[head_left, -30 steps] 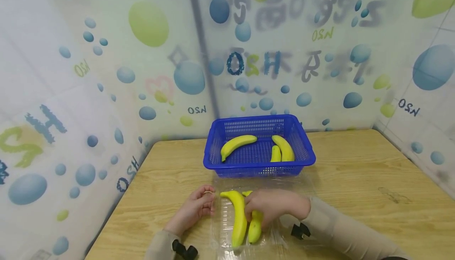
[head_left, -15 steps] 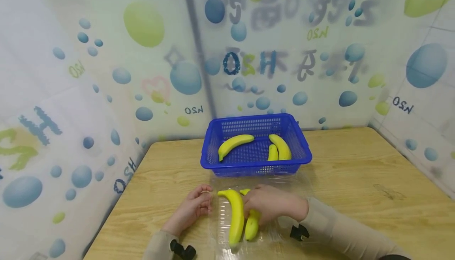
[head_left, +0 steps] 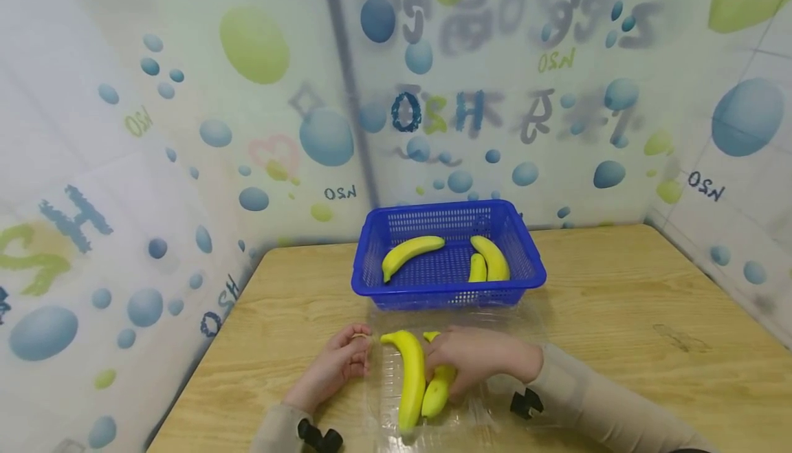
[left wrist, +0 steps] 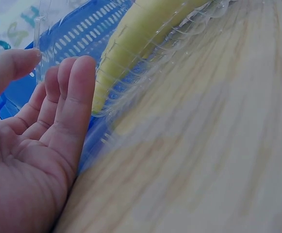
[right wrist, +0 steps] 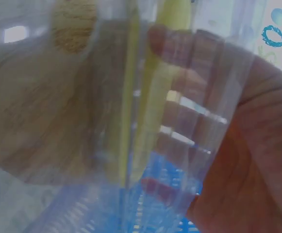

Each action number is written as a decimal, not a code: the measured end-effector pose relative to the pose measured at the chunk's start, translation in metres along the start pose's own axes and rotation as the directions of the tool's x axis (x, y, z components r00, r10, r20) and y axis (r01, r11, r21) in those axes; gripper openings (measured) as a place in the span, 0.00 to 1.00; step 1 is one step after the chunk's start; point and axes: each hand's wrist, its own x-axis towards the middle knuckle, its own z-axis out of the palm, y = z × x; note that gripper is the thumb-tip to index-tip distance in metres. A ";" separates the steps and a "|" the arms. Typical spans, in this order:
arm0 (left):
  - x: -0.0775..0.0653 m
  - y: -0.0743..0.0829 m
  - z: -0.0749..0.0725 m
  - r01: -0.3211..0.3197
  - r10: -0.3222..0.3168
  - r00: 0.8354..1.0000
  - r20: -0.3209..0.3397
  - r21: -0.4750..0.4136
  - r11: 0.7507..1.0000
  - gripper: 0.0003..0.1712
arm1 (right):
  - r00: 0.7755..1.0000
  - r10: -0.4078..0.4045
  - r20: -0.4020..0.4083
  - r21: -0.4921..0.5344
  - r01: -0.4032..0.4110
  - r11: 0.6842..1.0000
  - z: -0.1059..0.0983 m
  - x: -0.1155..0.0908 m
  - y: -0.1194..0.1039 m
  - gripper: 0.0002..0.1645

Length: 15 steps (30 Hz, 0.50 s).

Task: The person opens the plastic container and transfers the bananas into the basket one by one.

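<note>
A clear plastic container (head_left: pixel 386 432) lies on the table with two bananas in it. My right hand (head_left: pixel 479 357) reaches over it and grips the right banana (head_left: pixel 438 398), whose middle the hand covers. Through the clear plastic in the right wrist view, the fingers (right wrist: pixel 179 111) appear beside the yellow fruit. The left banana (head_left: pixel 411 381) lies alongside, untouched by the left hand. At the container's left side rests my left hand (head_left: pixel 337 360). Its fingers (left wrist: pixel 77 87) are loosely bent and near the plastic edge, with the thumb apart; whether they touch the plastic I cannot tell.
A blue basket (head_left: pixel 448 296) stands behind the container against the patterned wall curtain (head_left: pixel 278 130). Three bananas show in it, one on the left (head_left: pixel 411 255) and two on the right, partly behind the front rim. The wooden table (head_left: pixel 619 315) extends to both sides.
The right banana's lower end has swung slightly left, closer to the left banana, with the right hand on it. The left hand stays in place. The head view shifts slightly.
</note>
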 end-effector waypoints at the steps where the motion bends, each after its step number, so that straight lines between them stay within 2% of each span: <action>1: 0.000 0.000 0.000 -0.001 0.001 1.000 0.005 -0.001 1.000 0.08 | 1.000 -0.006 -0.003 0.007 0.006 1.000 0.000 0.000 0.001 0.19; 8: 0.000 -0.002 -0.002 -0.030 0.030 0.998 0.062 0.001 1.000 0.07 | 0.999 -0.046 -0.022 0.054 0.047 0.997 0.000 -0.001 0.004 0.20; 15: 0.000 0.000 -0.001 -0.021 0.021 0.999 0.044 0.011 1.000 0.08 | 0.997 -0.066 -0.034 0.052 0.068 0.996 -0.001 0.000 0.005 0.21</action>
